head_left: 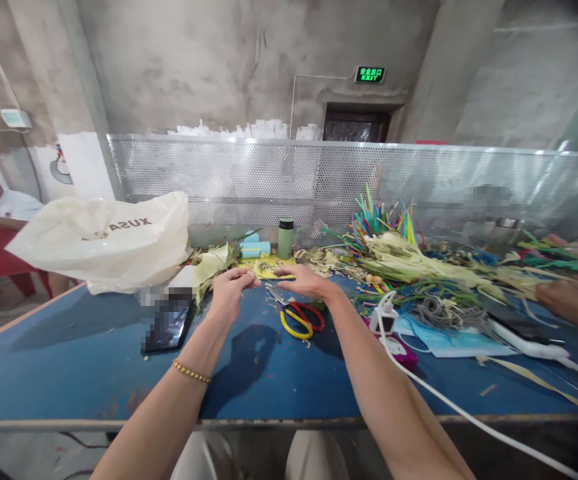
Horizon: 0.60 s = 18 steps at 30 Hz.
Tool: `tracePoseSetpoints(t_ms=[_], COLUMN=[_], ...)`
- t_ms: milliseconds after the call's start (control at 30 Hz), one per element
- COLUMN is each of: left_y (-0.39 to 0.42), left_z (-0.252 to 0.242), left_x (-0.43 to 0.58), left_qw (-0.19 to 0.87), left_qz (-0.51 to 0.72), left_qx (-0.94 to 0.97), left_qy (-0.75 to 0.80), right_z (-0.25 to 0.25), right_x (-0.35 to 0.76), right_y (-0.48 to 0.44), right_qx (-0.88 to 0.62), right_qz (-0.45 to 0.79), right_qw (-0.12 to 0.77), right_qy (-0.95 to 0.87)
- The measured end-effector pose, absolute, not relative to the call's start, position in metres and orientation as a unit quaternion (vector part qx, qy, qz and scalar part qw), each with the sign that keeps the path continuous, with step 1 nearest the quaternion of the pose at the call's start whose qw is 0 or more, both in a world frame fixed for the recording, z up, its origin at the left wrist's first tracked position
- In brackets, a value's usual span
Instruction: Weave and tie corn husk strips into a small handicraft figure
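My left hand [231, 287] is over the blue table with thumb and fingertips pinched together. Whatever lies between them is too small to make out. Opposite it, my right hand [306, 281] reaches inward with its fingers stretched out and apart, and I see nothing in it. Scissors [291, 310] with one yellow and one red handle lie on the table just below the right hand, blades pointing away. Beyond both hands is a yellow sheet [269, 265] with small dry scraps on it. A pale green corn husk [213, 268] lies beside the left hand.
A white plastic bag [113, 247] and a dark phone [171, 323] are at left. Behind stands a green bottle [285, 239]. Husks [409, 260], wires [449, 313], a white cable [449, 401] and a blue mask [461, 341] crowd the right, near another person's hand [563, 297].
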State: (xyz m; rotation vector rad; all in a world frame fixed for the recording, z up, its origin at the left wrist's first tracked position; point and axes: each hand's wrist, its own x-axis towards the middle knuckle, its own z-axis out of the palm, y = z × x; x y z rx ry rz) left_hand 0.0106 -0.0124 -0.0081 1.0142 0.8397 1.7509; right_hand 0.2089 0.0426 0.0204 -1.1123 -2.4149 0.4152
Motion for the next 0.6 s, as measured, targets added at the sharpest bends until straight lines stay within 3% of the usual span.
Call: tracePoseSetpoints(t_ms=[100, 200, 367, 600], left_y=[-0.013, -0.012, -0.01, -0.01], left_z=[-0.008, -0.008, -0.01, -0.012], left_x=[0.009, 0.009, 0.012, 0.012], left_qw=[0.455, 0.45, 0.434, 0.458], left_qz=[0.713, 0.708, 0.692, 0.676], left_qx=[0.411, 0.418, 0.441, 0.434], left_qy=[0.34, 0.348, 0.372, 0.381], right_z=[0.018, 0.013, 0.016, 0.025], right_x=[0.19, 0.18, 0.176, 0.178], right_y=[0.033, 0.031, 0.033, 0.024], right_qx=[-0.295, -0.311, -0.334, -0.341], right_qz=[0.313, 0.35, 0.216, -0.026], right_qw=[0.249, 0.311, 0.373, 0.355], right_qy=[-0.868, -0.827, -0.838, -0.87])
